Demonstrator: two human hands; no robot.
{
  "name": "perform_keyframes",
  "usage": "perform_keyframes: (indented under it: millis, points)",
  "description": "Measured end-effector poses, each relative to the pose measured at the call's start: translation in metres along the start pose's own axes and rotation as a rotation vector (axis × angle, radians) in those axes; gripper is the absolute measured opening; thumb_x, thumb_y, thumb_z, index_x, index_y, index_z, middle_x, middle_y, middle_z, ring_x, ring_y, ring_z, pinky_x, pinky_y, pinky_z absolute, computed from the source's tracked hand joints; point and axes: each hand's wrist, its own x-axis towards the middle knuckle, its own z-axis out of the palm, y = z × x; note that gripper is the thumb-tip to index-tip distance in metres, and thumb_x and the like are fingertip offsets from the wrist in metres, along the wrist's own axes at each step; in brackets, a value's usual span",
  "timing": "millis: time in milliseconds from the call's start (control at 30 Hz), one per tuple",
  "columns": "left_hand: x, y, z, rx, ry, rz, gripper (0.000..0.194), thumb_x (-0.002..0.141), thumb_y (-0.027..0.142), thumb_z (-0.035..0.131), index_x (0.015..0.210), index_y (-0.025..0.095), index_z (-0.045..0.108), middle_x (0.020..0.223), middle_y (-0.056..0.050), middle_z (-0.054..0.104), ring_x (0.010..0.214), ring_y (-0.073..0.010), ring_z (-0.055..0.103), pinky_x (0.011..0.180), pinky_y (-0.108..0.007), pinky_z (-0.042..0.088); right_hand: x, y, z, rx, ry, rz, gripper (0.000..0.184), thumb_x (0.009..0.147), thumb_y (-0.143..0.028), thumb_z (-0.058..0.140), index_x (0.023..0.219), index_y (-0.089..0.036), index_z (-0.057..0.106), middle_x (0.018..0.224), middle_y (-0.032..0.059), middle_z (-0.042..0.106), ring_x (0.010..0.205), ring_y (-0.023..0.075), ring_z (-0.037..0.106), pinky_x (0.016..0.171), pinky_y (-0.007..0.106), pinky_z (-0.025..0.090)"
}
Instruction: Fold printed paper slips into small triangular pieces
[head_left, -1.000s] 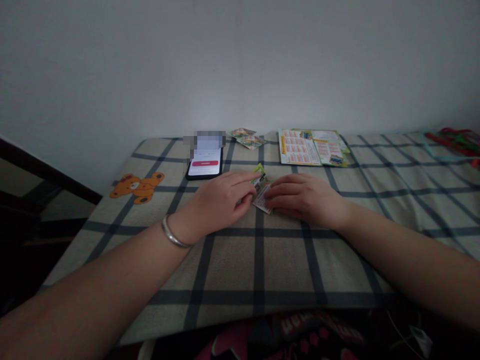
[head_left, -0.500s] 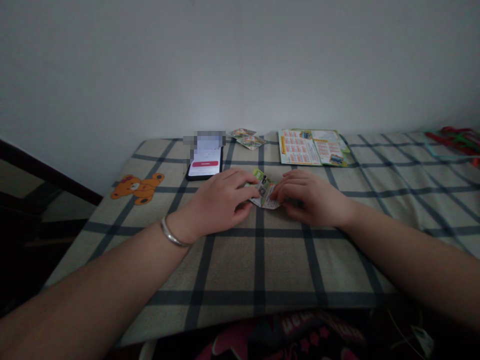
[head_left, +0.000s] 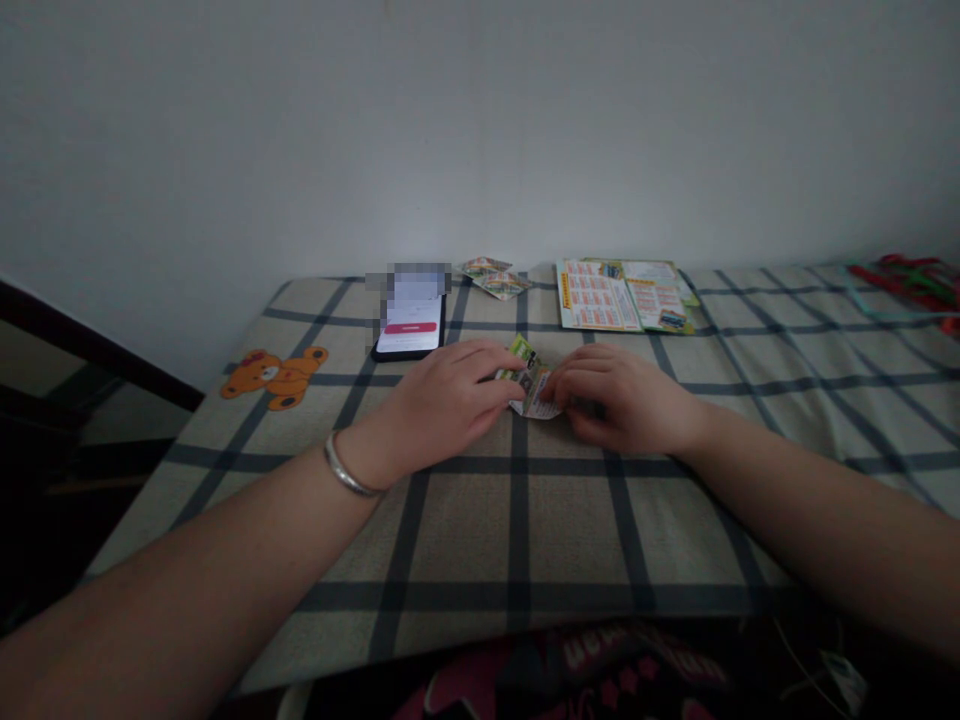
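Your left hand (head_left: pixel 454 395) and right hand (head_left: pixel 619 395) face each other over the cloth-covered desk (head_left: pixel 465 530), with a small printed paper (head_left: pixel 534 402) between them, creased and turned at a slant. Your left fingers lie bent over its left part, and your right fingers are curled in at its right side; you have both hands touching it, but whether either pinches it or only presses down, I cannot tell. Just beyond your left hand lies a phone (head_left: pixel 409 330) with its screen lit, and farther to that hand's left is an orange teddy bear picture (head_left: pixel 276 376). Ahead of the gap between your hands, two small cards (head_left: pixel 501 285) overlap near the wall (head_left: pixel 480 130). Beyond your right hand lies a larger printed sheet (head_left: pixel 600 297), and your left wrist wears a silver bangle (head_left: pixel 346 467)
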Motion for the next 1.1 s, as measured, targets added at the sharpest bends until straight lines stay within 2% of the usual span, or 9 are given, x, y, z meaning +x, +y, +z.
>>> perform_keyframes:
  millis: [200,300,433,600,767,1100]
  points:
    - [0.000,-0.001,0.002,-0.042,0.041,0.036,0.019,0.094,0.016,0.051,0.099,0.019,0.069,0.114,-0.005,0.067,0.117,-0.0214,0.056,0.102,-0.042,0.049,0.001,0.001,0.003,0.089,0.069,0.110,0.012,0.086,-0.020,0.054,0.091,-0.017,0.065,0.083,0.0047,0.065,0.079,0.0171,0.059,0.072,0.029,0.043]
    - [0.001,-0.001,0.002,-0.075,0.050,0.042,0.020,0.093,0.015,0.051,0.094,0.021,0.069,0.108,-0.003,0.069,0.113,-0.0211,0.057,0.102,-0.041,0.048,0.001,0.002,0.006,0.102,0.109,0.184,0.008,0.085,-0.020,0.056,0.088,-0.017,0.063,0.079,0.0030,0.062,0.073,0.0153,0.056,0.065,0.027,0.041]
    - [0.002,-0.001,0.002,-0.120,0.065,0.051,0.020,0.093,0.014,0.050,0.092,0.021,0.069,0.104,-0.001,0.069,0.111,-0.0210,0.056,0.101,-0.040,0.047,0.001,0.002,0.008,0.103,0.117,0.214,0.007,0.084,-0.020,0.057,0.087,-0.018,0.062,0.079,0.0024,0.063,0.073,0.0147,0.056,0.066,0.027,0.040]
    - [0.003,0.001,0.000,-0.116,0.068,0.026,0.021,0.091,0.010,0.053,0.091,0.023,0.069,0.101,0.001,0.069,0.125,-0.0247,0.047,0.111,-0.047,0.036,0.005,0.000,0.011,0.106,0.146,0.287,0.009,0.085,-0.023,0.056,0.087,-0.017,0.064,0.078,0.0026,0.064,0.071,0.0144,0.056,0.064,0.026,0.040]
    - [0.003,0.004,-0.003,-0.152,0.022,0.004,0.020,0.088,0.011,0.054,0.091,0.023,0.070,0.099,0.000,0.070,0.124,-0.0239,0.049,0.113,-0.051,0.031,0.011,0.000,0.016,0.113,0.149,0.397,0.011,0.086,-0.028,0.059,0.082,-0.019,0.065,0.073,0.0008,0.063,0.066,0.0135,0.054,0.060,0.026,0.037]
    - [0.002,0.006,-0.003,-0.142,-0.043,-0.003,0.018,0.089,0.016,0.054,0.093,0.023,0.070,0.097,0.000,0.071,0.120,-0.0215,0.053,0.116,-0.051,0.027,0.014,0.003,0.021,0.081,0.165,0.382,0.008,0.085,-0.024,0.060,0.081,-0.018,0.065,0.077,0.0024,0.064,0.071,0.0152,0.054,0.064,0.027,0.038]
